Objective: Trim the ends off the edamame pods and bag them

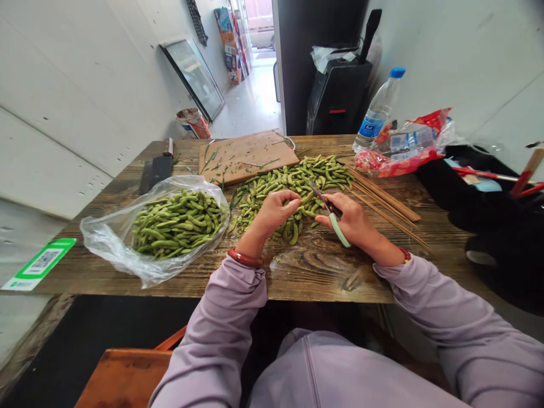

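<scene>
My left hand (275, 212) is closed in a pinch on an edamame pod (306, 198) above the heap, its tip pointing toward the blades. In my right hand (349, 219) is a pair of scissors (339, 229) with pale green handles; the blades reach up and left, close to the pod. Under and behind both hands, a loose pile of green edamame pods (272, 182) spreads over the wooden table (314, 272). To the left, a clear plastic bag (114, 241) lies open with many more pods (181, 224) in it.
A cutting board (246, 153) with green scraps lies behind the pile, a cleaver (156, 173) to its left. Thin wooden skewers (386, 198) lie at right. Beyond them are a water bottle (378, 110), red plastic packaging (408, 156) and a black bag (463, 192).
</scene>
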### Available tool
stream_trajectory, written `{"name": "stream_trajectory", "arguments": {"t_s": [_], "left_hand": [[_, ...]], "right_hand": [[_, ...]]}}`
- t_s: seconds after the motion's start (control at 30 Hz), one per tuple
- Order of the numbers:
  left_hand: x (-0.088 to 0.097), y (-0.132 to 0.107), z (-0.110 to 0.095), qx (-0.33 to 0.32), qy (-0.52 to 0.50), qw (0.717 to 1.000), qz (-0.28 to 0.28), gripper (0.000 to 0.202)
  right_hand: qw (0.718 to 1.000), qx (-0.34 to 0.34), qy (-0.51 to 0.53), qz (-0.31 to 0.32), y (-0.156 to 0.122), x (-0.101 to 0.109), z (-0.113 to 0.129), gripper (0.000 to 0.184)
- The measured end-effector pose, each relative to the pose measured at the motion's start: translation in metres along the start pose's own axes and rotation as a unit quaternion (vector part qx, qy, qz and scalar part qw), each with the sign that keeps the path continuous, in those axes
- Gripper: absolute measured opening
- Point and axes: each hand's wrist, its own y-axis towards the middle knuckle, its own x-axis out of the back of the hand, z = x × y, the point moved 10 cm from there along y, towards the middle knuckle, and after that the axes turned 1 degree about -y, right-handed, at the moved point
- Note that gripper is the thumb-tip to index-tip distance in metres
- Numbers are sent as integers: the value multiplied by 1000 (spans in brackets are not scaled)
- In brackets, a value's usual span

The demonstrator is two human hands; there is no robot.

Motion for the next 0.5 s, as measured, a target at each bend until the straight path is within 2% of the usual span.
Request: {"name": "stream_trajectory", "arguments": {"t_s": [0.17, 0.27, 0.5], "left_hand": [[6, 1, -4, -27, 42, 998, -24, 25], [2, 1, -7, -51, 87, 995, -18, 32], [-13, 1, -6, -87, 73, 993, 22, 16]], "right_hand": [[1000, 5, -11, 21, -1, -2, 6, 42], [999, -1, -30, 31, -2, -4, 7, 42], [998, 7, -27, 64, -4, -9, 15, 38]]}}
